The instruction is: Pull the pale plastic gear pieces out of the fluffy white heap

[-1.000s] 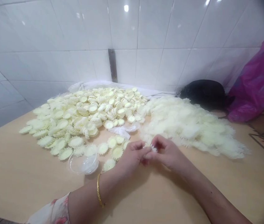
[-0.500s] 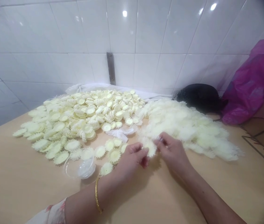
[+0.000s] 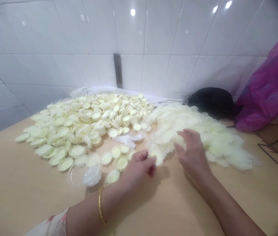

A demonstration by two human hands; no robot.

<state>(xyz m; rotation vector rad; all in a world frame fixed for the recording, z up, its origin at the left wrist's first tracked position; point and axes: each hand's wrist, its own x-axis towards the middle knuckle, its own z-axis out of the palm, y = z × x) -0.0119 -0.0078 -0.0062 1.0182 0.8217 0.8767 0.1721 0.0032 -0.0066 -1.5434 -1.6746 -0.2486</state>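
Note:
My left hand (image 3: 139, 167), with a gold bangle at the wrist, pinches a pale yellow petal disc (image 3: 159, 156) at the near edge of a fluffy heap of flat petal pieces (image 3: 203, 134). My right hand (image 3: 192, 150) lies on that heap with its fingers stretched out and holds nothing. To the left spreads a wide pile of finished round yellow flower discs (image 3: 87, 121). A small clear plastic cup (image 3: 86, 175) stands just left of my left hand.
The wooden table (image 3: 30, 190) runs to a white tiled wall. A black bag (image 3: 212, 101) and a magenta plastic bag (image 3: 269, 88) sit at the back right. A scrap of white plastic (image 3: 129, 139) lies between the two piles.
My right hand has let go of the piece both hands held and moved up onto the fluffy heap. My left hand keeps the disc and has hardly moved.

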